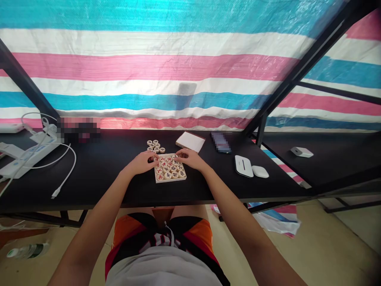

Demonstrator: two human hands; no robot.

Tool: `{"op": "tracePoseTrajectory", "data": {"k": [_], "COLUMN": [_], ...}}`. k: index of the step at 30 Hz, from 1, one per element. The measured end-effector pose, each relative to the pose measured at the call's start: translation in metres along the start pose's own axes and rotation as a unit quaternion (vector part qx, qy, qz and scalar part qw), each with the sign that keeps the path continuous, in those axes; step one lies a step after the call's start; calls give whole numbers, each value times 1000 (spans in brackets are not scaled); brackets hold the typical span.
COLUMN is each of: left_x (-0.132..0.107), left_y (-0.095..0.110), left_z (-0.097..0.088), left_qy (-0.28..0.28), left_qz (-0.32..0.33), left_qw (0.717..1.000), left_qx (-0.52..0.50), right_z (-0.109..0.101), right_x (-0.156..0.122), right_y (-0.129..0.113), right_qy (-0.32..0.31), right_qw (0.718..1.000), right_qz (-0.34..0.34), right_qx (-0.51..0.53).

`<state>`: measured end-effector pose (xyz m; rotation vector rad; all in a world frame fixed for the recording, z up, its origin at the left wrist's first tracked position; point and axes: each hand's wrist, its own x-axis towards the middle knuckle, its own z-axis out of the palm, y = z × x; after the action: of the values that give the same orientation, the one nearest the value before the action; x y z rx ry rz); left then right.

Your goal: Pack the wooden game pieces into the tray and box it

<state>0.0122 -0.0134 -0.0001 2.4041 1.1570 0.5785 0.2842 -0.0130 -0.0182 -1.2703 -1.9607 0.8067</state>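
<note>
A shallow white box (170, 180) of round Chinese chess pieces lies on the black table in front of me. Red-marked pieces (160, 177) fill its left and back parts, black-marked pieces (174, 174) its front and right. My left hand (143, 162) is at the back left corner, fingers curled and pinched on a chess piece there. At the back right corner my right hand (190, 157) has thumb and fingertips closed about another chess piece, partly hidden by the fingers. Several loose black-marked pieces (157, 145) are grouped on the table just behind the box.
A box lid (190, 142) with a white face lies behind my right hand. Farther right are a phone (220, 142), a white device (243, 166) and a white rounded case (260, 171). A power strip (35, 153) and white cable (70, 171) occupy the left. Black metal posts (262, 129) frame the table.
</note>
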Motion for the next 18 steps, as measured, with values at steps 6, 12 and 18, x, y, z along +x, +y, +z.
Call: {"op": "tracePoseTrajectory", "data": {"k": [6, 12, 18], "left_x": [0, -2, 0], "left_y": [2, 5, 4], "left_z": [-1, -2, -2], "left_qy": [-2, -3, -3], "left_qz": [-2, -3, -12], "left_qw": [1000, 1000, 1000], "left_qx": [-2, -1, 0], "right_z": [2, 2, 1], "right_x": [0, 0, 1], "right_y": [2, 2, 5], "right_qy": [10, 7, 0], "right_qw": [999, 998, 998], "right_qz": [-36, -39, -41], "right_qx": [-37, -40, -39]}}
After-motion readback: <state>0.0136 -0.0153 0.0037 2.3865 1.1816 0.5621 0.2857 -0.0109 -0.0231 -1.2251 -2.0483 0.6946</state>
